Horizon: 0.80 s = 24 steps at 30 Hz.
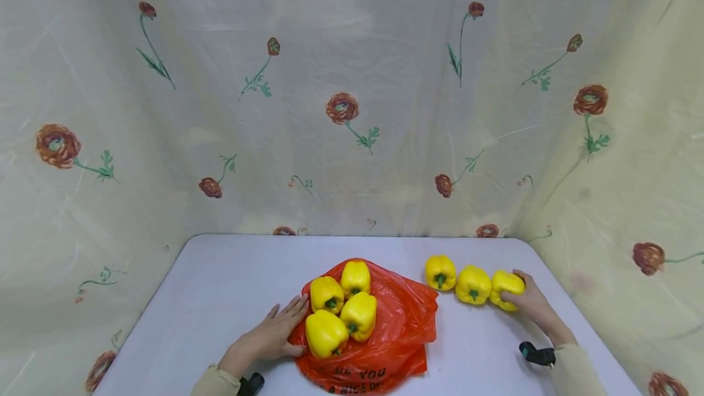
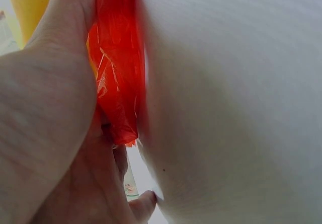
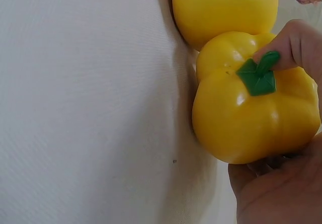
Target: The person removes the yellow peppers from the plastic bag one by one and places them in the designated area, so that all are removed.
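Observation:
A red plastic bag lies spread on the table, with several yellow bell peppers grouped on its left part. My left hand rests at the bag's left edge, its fingers stretched out and its thumb near the closest pepper. In the left wrist view the bag's crumpled edge touches that hand. At the right, my right hand grips the rightmost yellow bell pepper of a row. The right wrist view shows my thumb by this pepper's green stem, with fingers beneath the pepper; it sits against its neighbour.
Two more yellow bell peppers stand in the row, left of the gripped one. The white table has rounded far corners. Flower-patterned curtains hang behind it and at both sides.

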### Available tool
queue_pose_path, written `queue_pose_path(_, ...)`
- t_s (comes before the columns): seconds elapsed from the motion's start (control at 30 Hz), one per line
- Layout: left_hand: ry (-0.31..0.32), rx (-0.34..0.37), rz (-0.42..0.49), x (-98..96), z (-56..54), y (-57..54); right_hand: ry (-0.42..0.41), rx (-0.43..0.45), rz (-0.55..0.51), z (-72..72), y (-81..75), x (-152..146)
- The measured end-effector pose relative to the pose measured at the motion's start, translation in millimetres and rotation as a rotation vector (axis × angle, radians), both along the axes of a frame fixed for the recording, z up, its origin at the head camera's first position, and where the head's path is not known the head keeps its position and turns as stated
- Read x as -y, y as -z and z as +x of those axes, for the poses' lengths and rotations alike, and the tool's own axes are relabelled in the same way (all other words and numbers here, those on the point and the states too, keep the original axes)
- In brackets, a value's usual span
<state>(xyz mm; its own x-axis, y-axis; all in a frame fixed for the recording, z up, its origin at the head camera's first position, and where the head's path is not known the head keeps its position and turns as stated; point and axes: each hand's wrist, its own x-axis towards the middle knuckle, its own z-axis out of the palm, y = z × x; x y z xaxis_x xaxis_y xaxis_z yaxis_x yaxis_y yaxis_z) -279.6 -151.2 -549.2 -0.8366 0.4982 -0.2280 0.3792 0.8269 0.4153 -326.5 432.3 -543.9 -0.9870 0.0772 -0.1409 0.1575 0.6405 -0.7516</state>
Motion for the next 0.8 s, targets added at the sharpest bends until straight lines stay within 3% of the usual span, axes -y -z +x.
queue_pose_path(0.57, -0.011, 0.024, -0.007, 0.7, -1.3, 1.2, 0.013, 0.091, -0.068, 3.1, -5.8, 2.7)
queue_pose_path(0.8, -0.014, 0.024, -0.003, -0.3, -0.4, -0.9, 0.022, 0.086, -0.092, 6.0, -6.3, 2.8)
